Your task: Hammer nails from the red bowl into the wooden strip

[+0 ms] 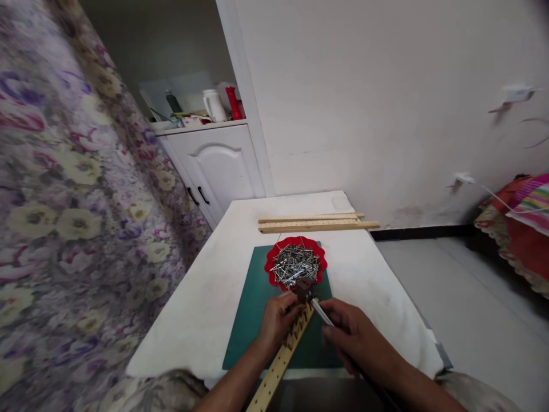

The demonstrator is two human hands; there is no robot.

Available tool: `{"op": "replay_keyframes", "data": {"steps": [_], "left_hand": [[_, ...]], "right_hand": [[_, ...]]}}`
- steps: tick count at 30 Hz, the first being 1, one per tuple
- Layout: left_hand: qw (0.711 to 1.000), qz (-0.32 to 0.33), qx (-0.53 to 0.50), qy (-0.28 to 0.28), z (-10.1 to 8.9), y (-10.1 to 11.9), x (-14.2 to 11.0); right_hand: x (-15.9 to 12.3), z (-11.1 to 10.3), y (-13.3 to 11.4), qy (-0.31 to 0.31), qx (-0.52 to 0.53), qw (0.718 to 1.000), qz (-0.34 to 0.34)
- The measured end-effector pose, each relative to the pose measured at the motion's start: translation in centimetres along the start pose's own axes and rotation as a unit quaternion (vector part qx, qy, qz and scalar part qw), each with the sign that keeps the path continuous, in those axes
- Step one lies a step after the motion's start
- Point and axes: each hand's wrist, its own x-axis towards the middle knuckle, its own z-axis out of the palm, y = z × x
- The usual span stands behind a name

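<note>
My right hand is wrapped round the handle of a hammer, whose dark head is over the far end of a wooden strip. The strip has a row of holes and lies slantwise on a green mat, its near end running past the table edge toward me. Several dark pieces stand along its far part. Beside that end my left hand has its fingers pinched together; what they hold is hidden. A red scalloped bowl full of silvery nails sits just beyond the hammer head.
More wooden strips lie across the back of the white-covered table. A floral curtain hangs on the left. Behind stands a white cabinet with a white jug on top. A wall rises behind the table.
</note>
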Motion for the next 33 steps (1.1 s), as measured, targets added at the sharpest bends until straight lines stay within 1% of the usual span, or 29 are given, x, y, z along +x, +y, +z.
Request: {"op": "replay_keyframes", "data": {"steps": [5, 8, 13, 18, 22, 24, 29, 31, 33], "left_hand": [[1.000, 0.004, 0.011, 0.005, 0.0, -0.2, 0.1], [1.000, 0.009, 0.011, 0.007, 0.1, -0.2, 0.1], [1.000, 0.011, 0.003, 0.016, 0.1, -0.1, 0.1], [1.000, 0.009, -0.001, 0.021, 0.2, -0.3, 0.1], [1.000, 0.011, 0.009, 0.020, 0.3, -0.7, 0.0], [1.000, 0.012, 0.015, 0.018, 0.4, -0.8, -0.1], [1.000, 0.009, 0.019, 0.008, 0.2, -0.6, -0.2], [1.000, 0.006, 0.022, -0.002, -0.4, 0.0, -0.3], [0.999, 0.002, 0.038, -0.002, -1.5, 0.9, -0.8]], "right_hand": [[-0.2, -0.1, -0.1, -0.005, -0.001, 1.000, 0.011], [-0.2, -0.1, -0.1, -0.003, -0.005, 1.000, 0.006], [-0.3, 0.1, -0.1, -0.001, -0.044, 0.999, 0.005], [-0.7, 0.3, 0.0, 0.009, -0.041, 0.999, -0.006], [-0.6, 0.3, -0.1, 0.001, -0.045, 0.999, 0.008], [-0.6, 0.3, -0.3, 0.008, -0.033, 0.999, 0.012], [-0.6, -0.2, -0.3, 0.025, -0.002, 0.999, -0.026], [-0.4, -0.6, -0.1, 0.038, 0.012, 0.998, -0.047], [-0.1, -1.1, 0.1, 0.053, 0.025, 0.996, -0.063]]}}
